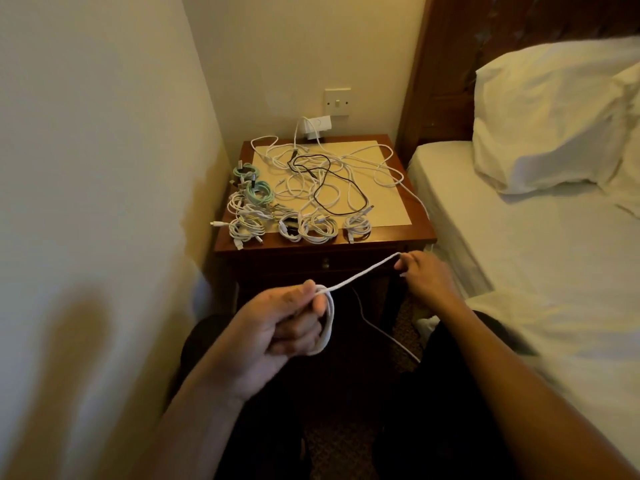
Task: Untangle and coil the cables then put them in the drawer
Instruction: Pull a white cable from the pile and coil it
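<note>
Hold the white cable [360, 271] taut between the left hand [277, 327], gripping its loops, and the right hand [422, 275], pinching the strand before the drawer [325, 263], then lay even turns without twisting.

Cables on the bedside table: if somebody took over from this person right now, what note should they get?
Left hand grips loops of a white cable; right hand pinches its taut stretch.
Done: several coiled bundles lie along the front and left edges of the nightstand.
To do: finish this coil, untangle the pile in the middle, then move everything into the drawer, which is shut.
</note>
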`<state>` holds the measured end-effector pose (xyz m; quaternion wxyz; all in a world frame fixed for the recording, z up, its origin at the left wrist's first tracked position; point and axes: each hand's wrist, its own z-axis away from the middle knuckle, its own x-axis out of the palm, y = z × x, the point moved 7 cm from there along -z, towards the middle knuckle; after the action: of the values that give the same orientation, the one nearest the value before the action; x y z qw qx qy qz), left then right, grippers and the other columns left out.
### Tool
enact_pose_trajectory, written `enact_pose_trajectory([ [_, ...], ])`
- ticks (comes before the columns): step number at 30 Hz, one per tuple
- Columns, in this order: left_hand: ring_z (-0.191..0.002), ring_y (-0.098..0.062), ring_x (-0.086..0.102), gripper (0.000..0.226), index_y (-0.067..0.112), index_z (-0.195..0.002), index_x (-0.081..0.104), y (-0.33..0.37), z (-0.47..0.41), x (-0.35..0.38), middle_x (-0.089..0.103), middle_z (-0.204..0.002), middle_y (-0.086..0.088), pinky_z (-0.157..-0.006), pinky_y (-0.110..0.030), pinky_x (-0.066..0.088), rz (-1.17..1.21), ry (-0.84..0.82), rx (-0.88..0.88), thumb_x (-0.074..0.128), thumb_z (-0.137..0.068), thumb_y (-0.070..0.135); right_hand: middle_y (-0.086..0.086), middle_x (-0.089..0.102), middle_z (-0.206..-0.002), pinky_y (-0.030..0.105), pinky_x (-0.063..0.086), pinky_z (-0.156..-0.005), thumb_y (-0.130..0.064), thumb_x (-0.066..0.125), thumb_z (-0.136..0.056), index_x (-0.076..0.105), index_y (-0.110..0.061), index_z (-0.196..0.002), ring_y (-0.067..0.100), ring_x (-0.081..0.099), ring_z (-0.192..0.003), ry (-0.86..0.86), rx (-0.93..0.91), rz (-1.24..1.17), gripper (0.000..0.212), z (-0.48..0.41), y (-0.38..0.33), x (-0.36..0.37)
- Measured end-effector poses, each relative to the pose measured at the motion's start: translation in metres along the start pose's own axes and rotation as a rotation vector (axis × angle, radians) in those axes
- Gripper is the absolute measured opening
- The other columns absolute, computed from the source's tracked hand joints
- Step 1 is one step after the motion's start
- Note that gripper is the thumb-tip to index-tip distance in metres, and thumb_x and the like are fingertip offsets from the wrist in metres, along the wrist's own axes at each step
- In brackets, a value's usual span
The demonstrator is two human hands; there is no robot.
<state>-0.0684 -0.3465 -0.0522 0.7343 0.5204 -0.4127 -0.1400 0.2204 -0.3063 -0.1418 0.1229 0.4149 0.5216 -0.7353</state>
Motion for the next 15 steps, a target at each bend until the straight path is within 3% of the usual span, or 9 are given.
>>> enact_pose_trajectory([
  [3, -0.044, -0.007, 0.022, 0.030, 0.009, -0.085, 0.064, 0.004, 0.002, -0.018, 0.026, -0.052, 0.008, -0.054, -0.030, 0.016, 0.118, 0.045, 0.063, 0.059, -0.099, 0.035, -0.001, 0.068, -0.091, 0.031, 0.042, -0.072, -0.035, 0.047, -0.108, 0.072, -0.026, -0.091, 0.011, 0.060, -0.080, -0.090, 0.041, -0.089, 0.032, 0.002, 0.003, 0.007],
  [7, -0.050, -0.011, 0.011, 0.042, 0.012, -0.071, 0.059, 0.015, 0.015, -0.058, 0.023, -0.050, 0.005, -0.052, -0.028, 0.015, 0.288, 0.330, 0.130, 0.041, -0.104, 0.033, -0.007, 0.066, -0.097, 0.022, 0.043, -0.068, -0.035, 0.060, -0.103, 0.065, -0.034, -0.107, 0.011, 0.064, -0.091, -0.268, -0.084, 0.029, 0.007, 0.028, 0.000, 0.015],
  [9, -0.048, -0.010, 0.018, 0.042, 0.013, -0.070, 0.058, 0.012, 0.020, -0.066, 0.025, -0.052, 0.003, -0.049, -0.025, 0.021, 0.220, 0.402, 0.130, 0.042, -0.103, 0.032, -0.010, 0.063, -0.102, 0.019, 0.044, -0.075, -0.032, 0.065, -0.100, 0.065, -0.033, -0.118, 0.008, 0.062, -0.096, -0.285, -0.192, 0.148, 0.019, 0.044, -0.013, 0.016],
  [11, -0.049, -0.012, 0.027, 0.039, 0.013, -0.070, 0.057, 0.004, 0.018, -0.065, 0.029, -0.055, 0.000, -0.048, -0.023, 0.029, 0.031, 0.433, 0.084, 0.045, -0.101, 0.034, -0.010, 0.060, -0.121, 0.024, 0.048, -0.095, -0.031, 0.072, -0.095, 0.059, -0.032, -0.134, 0.006, 0.058, -0.115, -0.262, -0.267, 0.138, 0.041, 0.065, -0.029, 0.017],
  [13, -0.051, -0.013, 0.029, 0.037, 0.015, -0.072, 0.057, -0.007, 0.012, -0.053, 0.031, -0.057, -0.002, -0.050, -0.024, 0.030, -0.107, 0.374, 0.031, 0.047, -0.100, 0.036, -0.012, 0.052, -0.141, 0.031, 0.043, -0.110, -0.031, 0.076, -0.091, 0.048, -0.035, -0.146, 0.004, 0.048, -0.131, -0.282, -0.321, 0.029, 0.062, 0.090, -0.051, 0.019],
  [15, -0.052, -0.014, 0.029, 0.035, 0.015, -0.076, 0.058, -0.016, 0.005, -0.032, 0.031, -0.059, -0.002, -0.053, -0.025, 0.030, -0.165, 0.256, -0.023, 0.048, -0.102, 0.037, -0.017, 0.044, -0.150, 0.029, 0.038, -0.114, -0.031, 0.077, -0.090, 0.041, -0.037, -0.152, 0.000, 0.040, -0.138, -0.312, -0.391, -0.075, 0.072, 0.114, -0.075, 0.027],
])
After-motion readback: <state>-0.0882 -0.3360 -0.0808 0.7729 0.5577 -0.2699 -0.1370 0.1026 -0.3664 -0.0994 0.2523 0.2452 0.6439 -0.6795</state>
